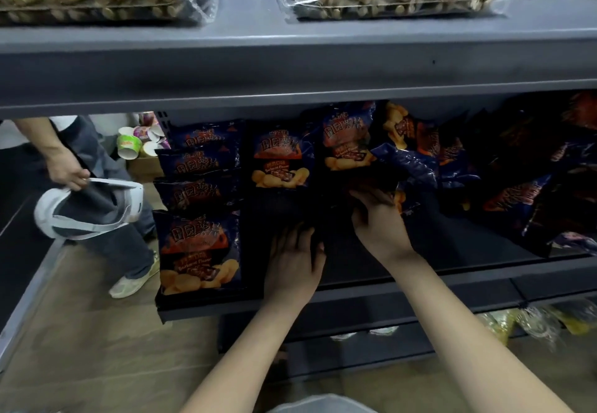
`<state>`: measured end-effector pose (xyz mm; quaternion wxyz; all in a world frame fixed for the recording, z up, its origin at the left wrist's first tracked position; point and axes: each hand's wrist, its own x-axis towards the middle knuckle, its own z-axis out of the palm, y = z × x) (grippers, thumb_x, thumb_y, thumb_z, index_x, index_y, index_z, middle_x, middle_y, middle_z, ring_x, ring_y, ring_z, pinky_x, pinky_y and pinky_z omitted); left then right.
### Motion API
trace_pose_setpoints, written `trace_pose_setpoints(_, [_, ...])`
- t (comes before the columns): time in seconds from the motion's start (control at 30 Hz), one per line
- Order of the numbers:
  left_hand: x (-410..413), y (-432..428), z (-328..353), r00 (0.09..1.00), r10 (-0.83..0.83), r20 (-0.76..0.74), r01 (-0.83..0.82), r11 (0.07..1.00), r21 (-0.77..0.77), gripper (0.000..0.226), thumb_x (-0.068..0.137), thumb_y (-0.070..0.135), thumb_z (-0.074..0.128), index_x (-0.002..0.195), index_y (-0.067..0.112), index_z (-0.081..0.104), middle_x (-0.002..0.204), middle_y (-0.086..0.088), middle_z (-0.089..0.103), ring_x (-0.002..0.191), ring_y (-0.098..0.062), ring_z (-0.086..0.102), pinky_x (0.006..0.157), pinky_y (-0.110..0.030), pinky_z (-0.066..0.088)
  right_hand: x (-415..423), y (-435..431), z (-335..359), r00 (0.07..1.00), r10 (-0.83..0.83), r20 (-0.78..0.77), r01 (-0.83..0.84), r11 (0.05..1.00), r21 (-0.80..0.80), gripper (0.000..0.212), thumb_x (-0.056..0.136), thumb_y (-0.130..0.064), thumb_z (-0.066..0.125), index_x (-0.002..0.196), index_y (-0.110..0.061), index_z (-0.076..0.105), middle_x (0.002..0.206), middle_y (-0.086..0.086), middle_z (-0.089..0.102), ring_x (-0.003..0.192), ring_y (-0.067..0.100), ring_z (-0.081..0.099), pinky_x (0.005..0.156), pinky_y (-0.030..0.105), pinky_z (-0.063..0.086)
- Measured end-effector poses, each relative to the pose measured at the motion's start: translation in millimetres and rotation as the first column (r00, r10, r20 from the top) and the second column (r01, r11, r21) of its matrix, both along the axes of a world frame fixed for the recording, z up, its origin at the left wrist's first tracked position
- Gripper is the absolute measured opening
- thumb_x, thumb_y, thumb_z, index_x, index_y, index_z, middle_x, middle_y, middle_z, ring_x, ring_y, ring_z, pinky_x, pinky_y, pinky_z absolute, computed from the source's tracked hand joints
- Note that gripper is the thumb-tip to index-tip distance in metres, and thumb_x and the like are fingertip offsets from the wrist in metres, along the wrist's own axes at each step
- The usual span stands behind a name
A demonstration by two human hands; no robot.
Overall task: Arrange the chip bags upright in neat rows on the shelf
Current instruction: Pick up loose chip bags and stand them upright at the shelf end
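two hands [336, 235] open on the dark shelf [420, 280], four upright chip bags [198, 212] leftmost, perhaps more behind

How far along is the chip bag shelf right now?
Done: the left row stands upright, front to back. In hand: the left hand and right hand work in the dark middle gap in front of one upright bag; what they hold is unclear. Left: the jumbled pile on the right.

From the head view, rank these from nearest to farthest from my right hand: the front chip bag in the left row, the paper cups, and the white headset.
From the right hand:
1. Front chip bag, left row, at the shelf's front edge.
2. Paper cups, beyond the shelf's left end.
3. White headset, far left, held by another person.
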<state>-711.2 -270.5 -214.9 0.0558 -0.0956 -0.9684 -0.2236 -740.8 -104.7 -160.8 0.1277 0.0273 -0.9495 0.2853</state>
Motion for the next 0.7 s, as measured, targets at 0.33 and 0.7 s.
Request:
trace_pose_setpoints(0.33, [1,0,-1,0.995,0.0,-0.103,0.003,1.0,0.022,0.035,0.094,0.028,0.046,0.123,0.009,0.055,0.131,-0.011,0.053,0.123,-0.032,0.045,0.105,-0.045,0.034,43,19,-20,0.993,-0.073,0.097,0.065,0.994,0.083,0.047,0.092,-0.016,0.05,0.139,-0.014,0.045,0.147,0.004,0.041,0.138,0.024,0.032,0.114,0.039,0.022])
trace_pose_setpoints(0.7, [0,-2,5,0.999,-0.049,-0.007,0.05,0.986,0.158,0.057,0.094,0.038,0.042,0.143,0.013,0.029,0.136,-0.009,0.05,0.125,-0.032,0.042,0.102,-0.048,0.038,84,-3,-25,0.992,-0.04,0.124,0.03,0.996,0.085,0.053,0.087,-0.021,0.055,0.139,-0.02,0.046,0.147,0.002,0.041,0.133,0.028,0.038,0.108,0.036,0.028])
